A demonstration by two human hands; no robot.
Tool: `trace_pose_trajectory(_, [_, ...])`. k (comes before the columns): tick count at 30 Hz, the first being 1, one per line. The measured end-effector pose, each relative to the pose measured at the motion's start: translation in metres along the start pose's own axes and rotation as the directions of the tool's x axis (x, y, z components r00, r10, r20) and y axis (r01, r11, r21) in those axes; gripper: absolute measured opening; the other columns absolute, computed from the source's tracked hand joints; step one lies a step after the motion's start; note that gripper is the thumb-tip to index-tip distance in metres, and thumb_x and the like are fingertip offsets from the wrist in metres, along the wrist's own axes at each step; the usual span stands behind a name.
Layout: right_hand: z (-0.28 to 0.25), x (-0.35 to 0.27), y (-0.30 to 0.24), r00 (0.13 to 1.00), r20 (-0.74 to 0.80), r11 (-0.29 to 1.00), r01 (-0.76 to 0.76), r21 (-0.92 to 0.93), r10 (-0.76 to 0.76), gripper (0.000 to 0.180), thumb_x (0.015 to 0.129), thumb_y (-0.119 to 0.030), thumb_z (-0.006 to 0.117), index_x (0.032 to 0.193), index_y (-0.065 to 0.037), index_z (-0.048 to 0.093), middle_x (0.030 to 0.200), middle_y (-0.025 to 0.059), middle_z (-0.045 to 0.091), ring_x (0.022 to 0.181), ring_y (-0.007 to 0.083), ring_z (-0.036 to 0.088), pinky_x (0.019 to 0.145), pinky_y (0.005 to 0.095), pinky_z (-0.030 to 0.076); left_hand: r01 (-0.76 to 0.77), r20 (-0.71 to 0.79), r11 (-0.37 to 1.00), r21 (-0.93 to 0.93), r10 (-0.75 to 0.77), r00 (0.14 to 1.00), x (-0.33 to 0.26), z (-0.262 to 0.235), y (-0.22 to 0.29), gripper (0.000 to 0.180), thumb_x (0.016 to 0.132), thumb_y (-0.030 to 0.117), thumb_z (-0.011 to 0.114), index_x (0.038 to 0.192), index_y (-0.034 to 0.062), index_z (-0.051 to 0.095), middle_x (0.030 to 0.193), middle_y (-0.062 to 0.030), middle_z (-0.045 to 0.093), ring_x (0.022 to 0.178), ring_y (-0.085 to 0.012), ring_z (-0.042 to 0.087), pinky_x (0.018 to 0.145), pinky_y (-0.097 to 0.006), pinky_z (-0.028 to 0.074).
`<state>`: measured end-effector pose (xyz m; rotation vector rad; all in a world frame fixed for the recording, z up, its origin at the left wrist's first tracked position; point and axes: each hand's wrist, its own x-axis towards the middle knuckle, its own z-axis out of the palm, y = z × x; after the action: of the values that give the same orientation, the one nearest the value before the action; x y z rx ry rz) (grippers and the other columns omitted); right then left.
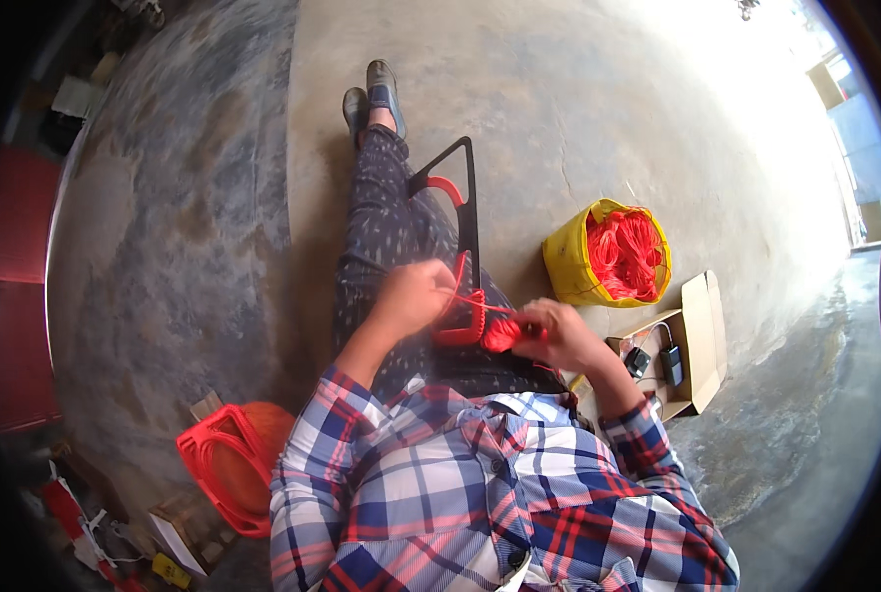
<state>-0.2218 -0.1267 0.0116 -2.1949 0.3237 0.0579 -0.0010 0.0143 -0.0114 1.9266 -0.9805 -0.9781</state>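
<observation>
Across my lap lies a black and red frame (469, 202) with a curved red band, its far end resting near my shins. My left hand (411, 296) is closed in a pinch beside the frame's near red part (476, 318), on a thin red cord. From there the cord runs over the frame toward my right hand (564, 337). That hand is closed around a small wound bundle of red cord (500, 336), just right of the frame. Its fingers are slightly blurred.
A yellow bucket (567, 264) full of red cord hanks (623, 255) stands on the floor to the right. Nearer me is an open cardboard box (703, 340) with black devices (671, 365) and cables. At my left sits a red-orange plastic frame (225, 459).
</observation>
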Motion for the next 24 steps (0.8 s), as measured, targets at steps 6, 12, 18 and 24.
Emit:
trace_pose_trajectory(6, [0.026, 0.064, 0.004, 0.965, -0.251, 0.975, 0.02, -0.222, -0.077, 0.033, 0.073, -0.017, 0.073, 0.102, -0.006, 0.063, 0.081, 0.0106, 0.062, 0.08, 0.0313, 0.061, 0.071, 0.0408, 0.05, -0.091, -0.04, 0.995, 0.04, 0.093, 0.995, 0.003, 0.024, -0.005, 0.016, 0.077, 0.007, 0.066, 0.092, 0.0002, 0.064, 0.062, -0.003, 0.058, 0.058, -0.0048, 0.051, 0.053, -0.027, 0.044])
trace_pose_trajectory(12, [0.026, 0.069, 0.009, 0.96, -0.177, 0.758, -0.051, 0.65, 0.217, 0.039, 0.08, -0.019, 0.071, 0.113, -0.001, 0.06, 0.087, 0.0123, 0.062, 0.077, 0.0281, 0.062, 0.075, 0.0358, 0.051, 0.008, -0.176, 0.874, -0.487, -0.107, 0.979, 0.002, -0.002, -0.003, 0.005, 0.074, 0.002, 0.059, 0.077, 0.0014, 0.063, 0.072, -0.0032, 0.064, 0.06, -0.0065, 0.056, 0.058, -0.023, 0.047])
trace_pose_trajectory(18, [0.002, 0.065, -0.025, 0.92, -0.337, 0.974, 0.224, 0.038, -0.198, 0.038, 0.077, -0.02, 0.074, 0.11, -0.005, 0.062, 0.107, 0.0135, 0.06, 0.102, 0.029, 0.055, 0.089, 0.039, 0.045, 0.11, 0.058, 0.544, -0.832, -0.112, 0.992, -0.01, -0.002, 0.053, 0.014, 0.078, 0.009, 0.059, 0.088, 0.0007, 0.06, 0.064, 0.0021, 0.055, 0.052, -0.0035, 0.048, 0.05, -0.018, 0.038])
trace_pose_trajectory(24, [-0.044, 0.038, -0.016, 0.898, -0.395, 0.382, 0.302, 0.874, 0.194, 0.025, 0.094, -0.015, 0.051, 0.115, -0.002, 0.055, 0.108, 0.0119, 0.063, 0.102, 0.022, 0.06, 0.098, 0.0396, 0.043, 0.159, 0.094, 0.427, -0.89, -0.17, 0.981, 0.003, 0.011, 0.03, 0.012, 0.087, 0.017, 0.063, 0.085, 0.0053, 0.059, 0.062, 0.0044, 0.05, 0.041, -0.0019, 0.031, 0.04, -0.02, 0.02])
